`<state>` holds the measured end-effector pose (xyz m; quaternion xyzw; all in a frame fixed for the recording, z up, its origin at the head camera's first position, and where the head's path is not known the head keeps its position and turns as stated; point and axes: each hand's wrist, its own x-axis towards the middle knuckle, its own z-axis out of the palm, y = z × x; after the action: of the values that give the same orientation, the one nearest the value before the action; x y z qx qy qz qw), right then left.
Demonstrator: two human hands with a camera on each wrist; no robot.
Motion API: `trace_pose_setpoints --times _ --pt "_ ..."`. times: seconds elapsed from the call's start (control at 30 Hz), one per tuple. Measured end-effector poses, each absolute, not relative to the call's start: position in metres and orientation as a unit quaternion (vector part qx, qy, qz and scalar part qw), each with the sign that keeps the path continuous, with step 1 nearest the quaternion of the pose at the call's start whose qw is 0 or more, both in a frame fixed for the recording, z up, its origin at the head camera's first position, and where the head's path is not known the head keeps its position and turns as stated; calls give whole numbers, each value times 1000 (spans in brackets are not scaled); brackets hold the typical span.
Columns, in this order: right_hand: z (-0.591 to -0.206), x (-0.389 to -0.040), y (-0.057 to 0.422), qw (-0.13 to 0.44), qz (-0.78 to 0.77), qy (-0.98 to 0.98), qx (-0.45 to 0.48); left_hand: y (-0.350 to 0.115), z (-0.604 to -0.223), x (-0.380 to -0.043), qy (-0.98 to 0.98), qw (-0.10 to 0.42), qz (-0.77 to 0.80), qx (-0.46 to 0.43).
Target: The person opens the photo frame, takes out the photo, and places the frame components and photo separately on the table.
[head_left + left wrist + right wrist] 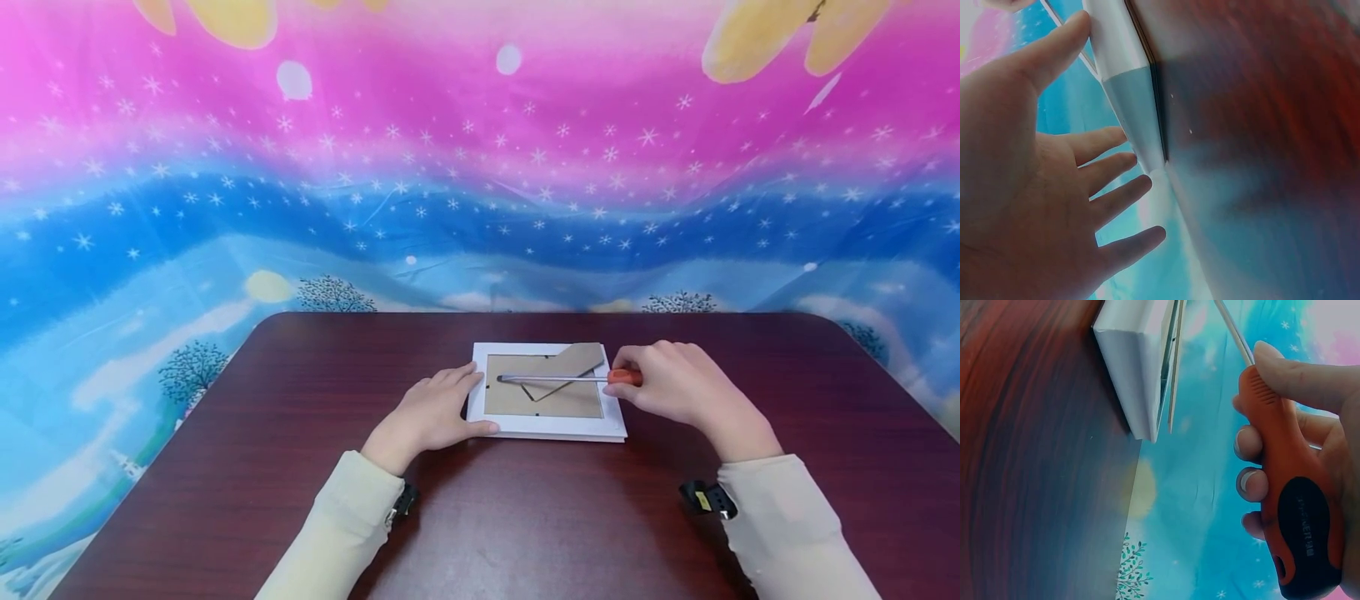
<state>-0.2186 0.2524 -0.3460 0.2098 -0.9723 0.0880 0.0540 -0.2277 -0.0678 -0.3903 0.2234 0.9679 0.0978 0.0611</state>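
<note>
A white picture frame (pixel 551 427) lies face down on the table, its brown backing board (pixel 558 407) and slanted stand flap (pixel 576 360) upward. Small dark tabs sit along the edges of the backing. My right hand (pixel 671 383) grips the orange and black handle of a screwdriver (pixel 1294 475). Its metal shaft reaches left across the backing, the tip close over the left side near a tab. With fingers spread, my left hand (pixel 435 410) rests against the left edge of the picture frame, thumb on the near corner. In the left wrist view the fingers are straight along the frame's side.
The dark reddish wooden table (pixel 315 375) has rounded far corners. Behind it hangs a pink and blue cloth (pixel 450 167) with snowflakes and trees. Black straps (pixel 708 500) show at both wrists, by the pale sleeves.
</note>
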Motion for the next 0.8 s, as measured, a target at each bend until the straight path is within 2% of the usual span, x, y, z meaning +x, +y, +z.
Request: trace_pose_setpoints --times 0.43,0.8 --pt "-347 -216 246 64 90 -967 230 -73 -387 -230 964 81 116 225" --pt "-350 -217 245 69 85 -966 236 -71 -389 -231 964 72 105 232"
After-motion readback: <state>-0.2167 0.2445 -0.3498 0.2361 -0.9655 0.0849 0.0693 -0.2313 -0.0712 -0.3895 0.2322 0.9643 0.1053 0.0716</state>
